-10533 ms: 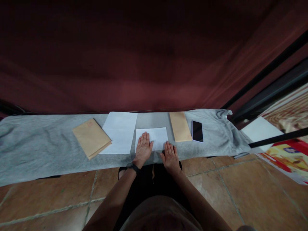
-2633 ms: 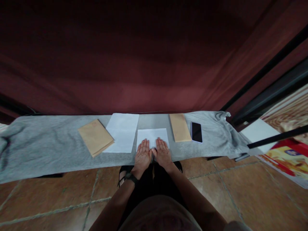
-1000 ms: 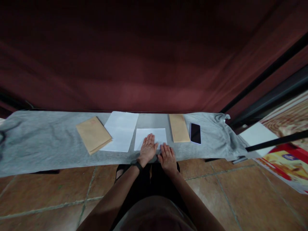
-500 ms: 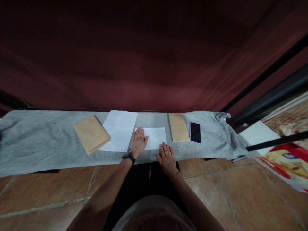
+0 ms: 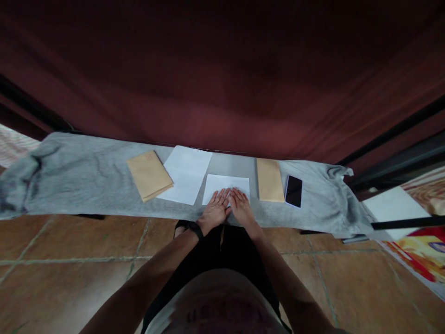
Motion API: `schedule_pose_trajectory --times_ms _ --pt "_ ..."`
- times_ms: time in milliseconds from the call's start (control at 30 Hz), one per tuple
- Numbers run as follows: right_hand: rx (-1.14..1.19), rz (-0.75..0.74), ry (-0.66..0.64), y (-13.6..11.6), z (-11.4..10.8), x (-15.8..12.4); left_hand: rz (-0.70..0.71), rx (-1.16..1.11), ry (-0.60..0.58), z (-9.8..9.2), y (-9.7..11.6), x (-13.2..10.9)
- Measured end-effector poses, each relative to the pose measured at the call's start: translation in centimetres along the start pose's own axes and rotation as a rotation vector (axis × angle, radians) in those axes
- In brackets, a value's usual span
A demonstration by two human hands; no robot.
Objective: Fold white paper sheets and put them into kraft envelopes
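Observation:
A folded white sheet (image 5: 225, 183) lies on the grey cloth (image 5: 86, 185) right in front of me. My left hand (image 5: 216, 209) and my right hand (image 5: 240, 208) rest flat on its near edge, side by side, fingers stretched out and almost touching. A black band sits on my left wrist. Neither hand holds anything.
Left of the folded sheet lie a larger white sheet (image 5: 186, 173) and a tan envelope (image 5: 149, 174). To the right are a narrow tan envelope (image 5: 270, 180) and a black phone (image 5: 294, 191). A dark red curtain hangs behind. Tiled floor lies below, with printed sheets (image 5: 422, 243) at the right.
My left hand has slid right from the sheet's left edge and my right hand has moved up, so both meet at the middle. The camera has tilted and shifted.

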State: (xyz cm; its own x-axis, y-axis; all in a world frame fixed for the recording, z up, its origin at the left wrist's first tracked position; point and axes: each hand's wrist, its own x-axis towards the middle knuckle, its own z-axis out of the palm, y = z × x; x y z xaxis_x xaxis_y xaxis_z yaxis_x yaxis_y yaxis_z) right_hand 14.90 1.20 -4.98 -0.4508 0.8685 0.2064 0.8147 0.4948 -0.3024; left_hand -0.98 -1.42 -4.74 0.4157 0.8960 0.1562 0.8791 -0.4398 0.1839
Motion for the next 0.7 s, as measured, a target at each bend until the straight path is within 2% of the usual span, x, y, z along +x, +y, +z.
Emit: schedule_pose_trajectory --times_ms 133,267,467,700 --pt "-0.029 0.029 -0.079 -0.1 0.8 3.1 0.068 -0.015 0.001 -0.1 0.4 -0.9" --pt "-0.061 0.062 -0.065 0.4 1.5 4.9 0.066 -0.020 0.011 -0.3 0.7 -1.3" --pt "-0.084 0.105 -0.066 1.8 1.8 6.4 0.065 -0.020 -0.009 -0.3 0.6 -1.2" --pt "-0.104 0.166 -0.082 2.2 0.9 7.3 0.073 -0.017 0.020 -0.1 0.5 -1.3"
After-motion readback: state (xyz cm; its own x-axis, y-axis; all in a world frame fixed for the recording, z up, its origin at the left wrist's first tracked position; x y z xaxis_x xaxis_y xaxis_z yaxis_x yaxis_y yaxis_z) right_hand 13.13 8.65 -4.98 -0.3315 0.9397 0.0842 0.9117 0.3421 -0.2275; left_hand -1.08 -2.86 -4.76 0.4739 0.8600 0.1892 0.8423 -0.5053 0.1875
